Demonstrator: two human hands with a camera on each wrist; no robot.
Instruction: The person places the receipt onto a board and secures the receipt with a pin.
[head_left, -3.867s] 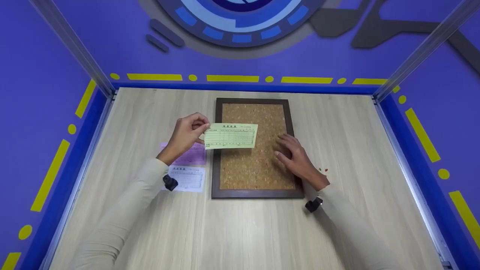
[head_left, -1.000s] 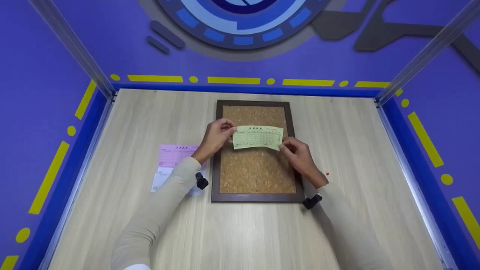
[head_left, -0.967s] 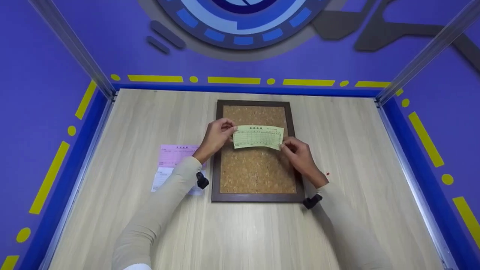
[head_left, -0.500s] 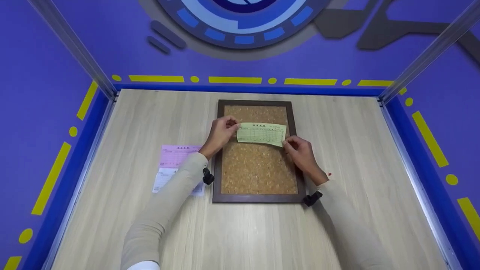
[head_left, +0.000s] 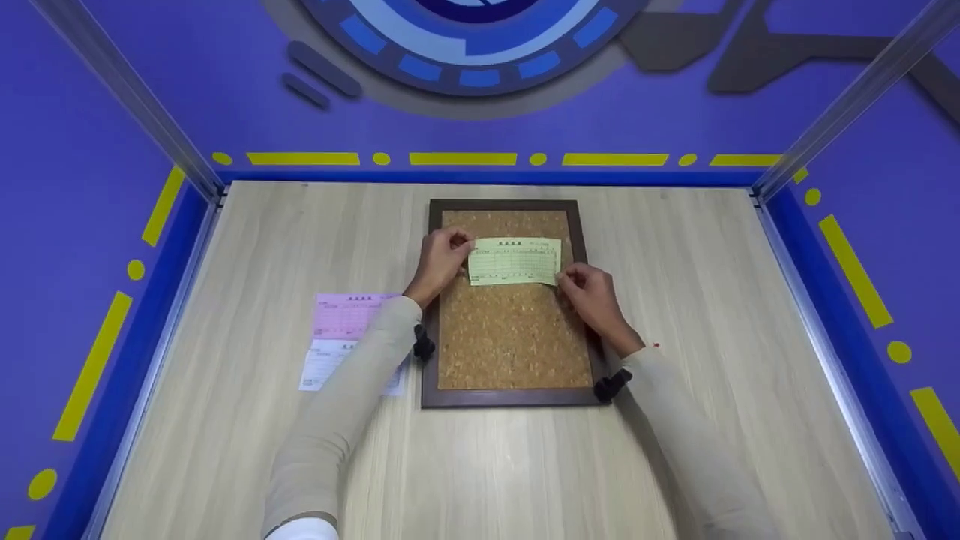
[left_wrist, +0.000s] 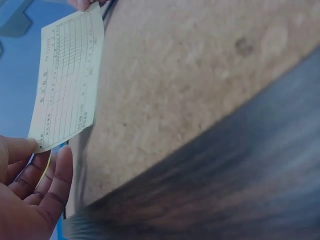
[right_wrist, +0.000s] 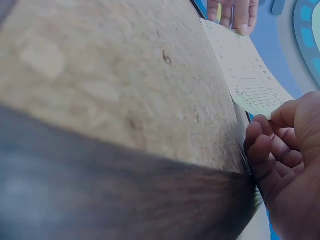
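Printed green slip (head_left: 514, 262) over framed cork board (head_left: 514, 337)

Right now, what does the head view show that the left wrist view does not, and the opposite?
Only the head view shows the pink slip, the white slip and a tiny red item.

Only the left wrist view makes clear a dark spot on the corkboard.

Both show the green slip, the left hand pinching one end, and at least part of the right hand at the other.

There are one green slip (head_left: 514, 262), one pink slip (head_left: 341, 316), one white slip (head_left: 324, 365), one corkboard (head_left: 514, 337), two hands (head_left: 439, 262) and one worktop (head_left: 495, 472).
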